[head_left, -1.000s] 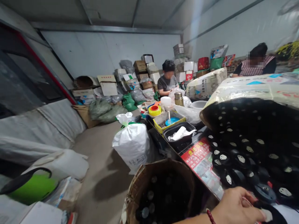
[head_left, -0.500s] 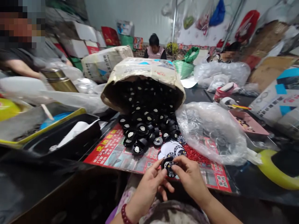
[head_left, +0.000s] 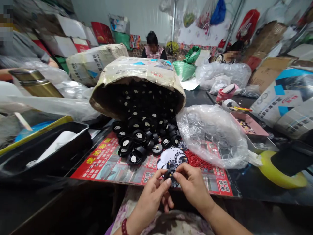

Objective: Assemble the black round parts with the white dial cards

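Note:
My left hand [head_left: 154, 191] is closed around a small round black case [head_left: 166, 175], thumb on its front rim. Against the case's face lies a black printed dial disc [head_left: 174, 183], pinched at its right edge by my right hand [head_left: 193, 184]. Whether the disc sits fully inside the case I cannot tell, as fingers cover part of it. Just beyond my hands is a fanned pile of dial discs [head_left: 171, 156], some with white backs up. Behind it, many black round cases [head_left: 139, 137] spill out of a tipped carton [head_left: 137, 70].
Small red parts [head_left: 199, 160] lie right of the discs. A clear bag of rings [head_left: 215, 137], a pink tray [head_left: 249, 123] and a yellow tape roll [head_left: 281, 171] are on the right. At left stand a black bin [head_left: 49, 147] and a flask [head_left: 36, 83]. Other people sit around.
The dial disc and case are now closer together, the disc covering more of the case's face. The view has shifted, so the table things appear further left.

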